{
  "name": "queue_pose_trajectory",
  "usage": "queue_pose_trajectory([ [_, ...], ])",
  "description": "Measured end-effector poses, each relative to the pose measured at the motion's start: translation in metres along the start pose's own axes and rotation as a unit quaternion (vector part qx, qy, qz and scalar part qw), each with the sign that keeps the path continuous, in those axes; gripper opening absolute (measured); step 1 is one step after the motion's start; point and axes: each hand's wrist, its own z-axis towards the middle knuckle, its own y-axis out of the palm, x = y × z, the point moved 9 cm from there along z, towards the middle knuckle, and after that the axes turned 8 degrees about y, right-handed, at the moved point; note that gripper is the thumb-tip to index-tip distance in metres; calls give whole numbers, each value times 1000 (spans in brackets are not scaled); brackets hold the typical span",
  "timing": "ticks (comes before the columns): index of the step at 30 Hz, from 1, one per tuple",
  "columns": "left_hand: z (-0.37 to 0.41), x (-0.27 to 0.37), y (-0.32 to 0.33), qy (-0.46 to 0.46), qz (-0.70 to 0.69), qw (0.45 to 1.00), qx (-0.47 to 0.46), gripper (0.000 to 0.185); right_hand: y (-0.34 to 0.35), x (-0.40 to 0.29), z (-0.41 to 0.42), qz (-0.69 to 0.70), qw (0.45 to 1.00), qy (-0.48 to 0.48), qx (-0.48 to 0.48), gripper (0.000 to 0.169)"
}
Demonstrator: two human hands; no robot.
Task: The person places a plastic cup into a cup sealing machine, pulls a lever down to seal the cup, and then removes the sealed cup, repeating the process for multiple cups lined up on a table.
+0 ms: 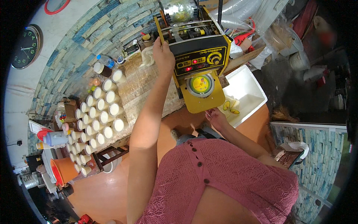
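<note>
A black and yellow cup sealing machine point(200, 54) stands at the table's edge, a roll of printed film on top and red lamps lit on its panel. In its yellow tray point(202, 105) sits a round cup, its top covered by yellow and green printed film point(200, 84). My left hand point(164, 56) rests against the machine's left side frame, fingers curled over the edge. Below the tray's front edge is my right hand point(215, 117), fingers bent; whether it holds anything is unclear. Many plastic cups of a pale filling point(114, 109) stand in rows on the wooden table point(142, 81).
A white foam box point(253, 95) holding several cups with printed seals stands right of the machine. Behind the cup rows are a water bottle point(105, 60) and a dark jar point(103, 70). An orange bucket point(67, 171) is at the far left, near the table's end.
</note>
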Motion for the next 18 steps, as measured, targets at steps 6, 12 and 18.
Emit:
queue_pose_trajectory([
  [6, -1, 6, 0, -12, -30, 999, -2, 38, -13, 2, -6, -21, 999, 5, 28, 41],
  [12, 3, -2, 2, -13, -35, 999, -11, 39, -19, 6, -6, -56, 998, 24, 35, 38],
  [18, -13, 8, -12, -48, -87, 995, 27, 47, -12, -8, -18, -115, 991, 46, 42, 28],
])
